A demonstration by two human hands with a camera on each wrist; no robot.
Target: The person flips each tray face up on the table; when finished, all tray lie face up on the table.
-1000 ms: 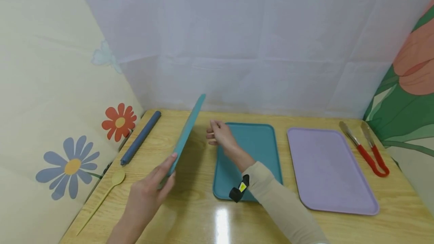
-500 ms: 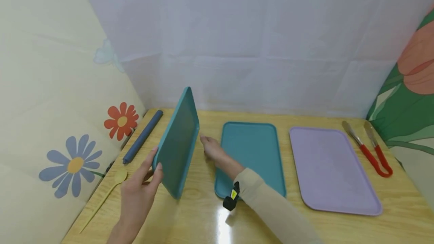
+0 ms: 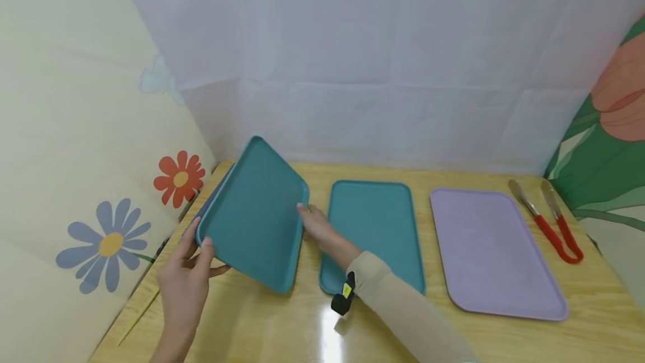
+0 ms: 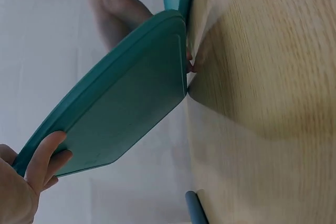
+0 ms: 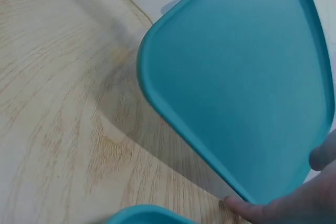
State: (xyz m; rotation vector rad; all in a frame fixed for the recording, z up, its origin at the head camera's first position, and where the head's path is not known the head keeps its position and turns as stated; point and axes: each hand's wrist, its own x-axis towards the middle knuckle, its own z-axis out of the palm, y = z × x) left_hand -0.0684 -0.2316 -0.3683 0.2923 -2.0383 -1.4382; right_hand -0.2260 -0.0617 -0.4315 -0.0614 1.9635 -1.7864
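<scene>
A teal rectangular tray (image 3: 254, 212) is held tilted above the table, its inner face toward the head camera. My left hand (image 3: 183, 279) grips its near left corner, thumb over the rim and fingers behind. At the right edge, my right hand (image 3: 322, 228) pinches the rim, thumb on the inner side. The underside of the held tray (image 4: 123, 100) shows in the left wrist view. Under my right forearm a second teal tray (image 3: 373, 217) lies flat on the table.
To the right lie a purple tray (image 3: 496, 251) and red-handled tongs (image 3: 563, 237). At left, a dark blue rod (image 3: 208, 201) is partly hidden behind the raised tray. A yellow spoon's handle (image 3: 138, 318) shows beside my left hand. A pale cloth wall (image 3: 353, 60) stands behind the table.
The raised tray has turned from nearly edge-on to inner face showing, its left side lowering leftward with my left hand. My right hand has come from free to holding its right edge.
</scene>
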